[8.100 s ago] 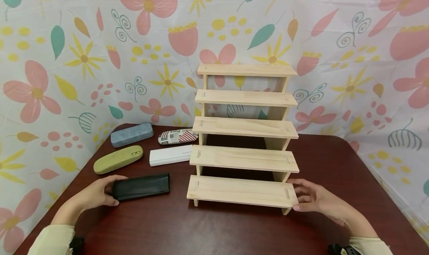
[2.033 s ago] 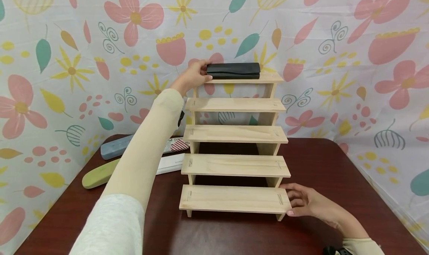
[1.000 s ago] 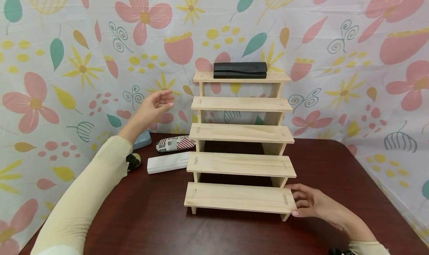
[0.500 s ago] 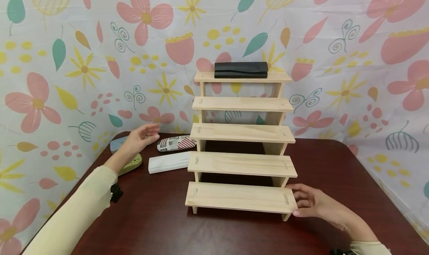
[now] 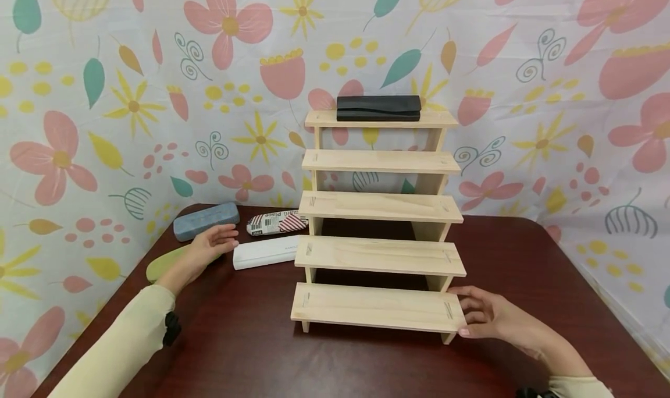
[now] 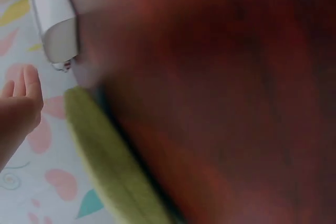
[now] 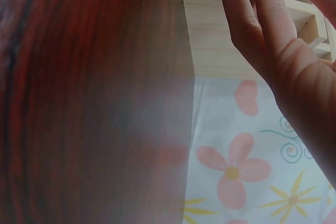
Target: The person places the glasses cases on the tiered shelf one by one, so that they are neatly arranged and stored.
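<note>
In the head view my left hand (image 5: 201,252) holds nothing. Its loosely bent fingers hover over the olive-green glasses case (image 5: 163,264), hiding much of it. Ahead of the fingers lies a white glasses case (image 5: 266,252); the left wrist view shows the green case (image 6: 107,156) near the hand too. My right hand (image 5: 489,316) grips the right end of the lowest step of a five-tier wooden display stand (image 5: 377,308), thumb at the front edge and fingers behind. On the top step rests a black glasses case (image 5: 378,108), left of the step's right end.
A blue glasses case (image 5: 206,220) and a newsprint-patterned case (image 5: 276,222) lie at the back left of the dark red table (image 5: 235,340). The patterned and white cases reach up to the stand's left side. Behind stands a flowered cloth (image 5: 209,95).
My left hand carried the black case from the table to the top step, let it go, then came down leftward over the green case. My right hand has stayed at the stand's lowest step.
</note>
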### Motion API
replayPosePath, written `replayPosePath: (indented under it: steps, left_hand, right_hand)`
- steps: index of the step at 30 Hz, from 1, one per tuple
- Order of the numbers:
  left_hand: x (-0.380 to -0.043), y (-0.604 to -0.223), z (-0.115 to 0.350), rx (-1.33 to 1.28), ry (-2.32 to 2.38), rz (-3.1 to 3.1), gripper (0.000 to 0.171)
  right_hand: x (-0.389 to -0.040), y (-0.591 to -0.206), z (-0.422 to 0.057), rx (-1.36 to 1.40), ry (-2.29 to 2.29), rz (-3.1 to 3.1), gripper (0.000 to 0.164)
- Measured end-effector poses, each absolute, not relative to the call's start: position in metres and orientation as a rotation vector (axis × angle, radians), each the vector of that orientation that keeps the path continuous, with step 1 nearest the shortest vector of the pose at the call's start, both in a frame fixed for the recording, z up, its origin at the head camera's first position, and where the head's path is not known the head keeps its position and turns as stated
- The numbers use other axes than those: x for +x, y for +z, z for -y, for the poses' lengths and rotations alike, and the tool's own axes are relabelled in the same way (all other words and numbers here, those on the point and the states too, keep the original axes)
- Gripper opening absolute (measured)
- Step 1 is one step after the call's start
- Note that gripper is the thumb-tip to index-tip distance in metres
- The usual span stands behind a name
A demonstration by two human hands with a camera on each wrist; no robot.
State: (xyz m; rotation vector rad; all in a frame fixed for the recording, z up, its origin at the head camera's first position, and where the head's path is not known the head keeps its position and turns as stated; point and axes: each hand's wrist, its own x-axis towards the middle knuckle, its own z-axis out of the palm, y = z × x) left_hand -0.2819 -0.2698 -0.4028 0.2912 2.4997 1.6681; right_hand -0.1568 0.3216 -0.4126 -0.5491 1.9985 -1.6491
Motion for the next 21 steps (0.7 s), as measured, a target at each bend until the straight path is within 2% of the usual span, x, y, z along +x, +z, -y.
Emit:
replayPosePath:
  steps: [5, 21]
  left_hand:
    - [-0.281, -0.414, 0.27, 0.295, 1.6, -2.522, 0.064]
    - [-0.281, -0.42, 0.263, 0.289, 1.389, -2.586, 0.07]
  right_hand:
    - [-0.157, -0.412, -0.322, -0.541, -1.646, -1.996, 0.065]
    - [-0.158, -0.412, -0.322, -0.552, -1.644, -1.975, 0.064]
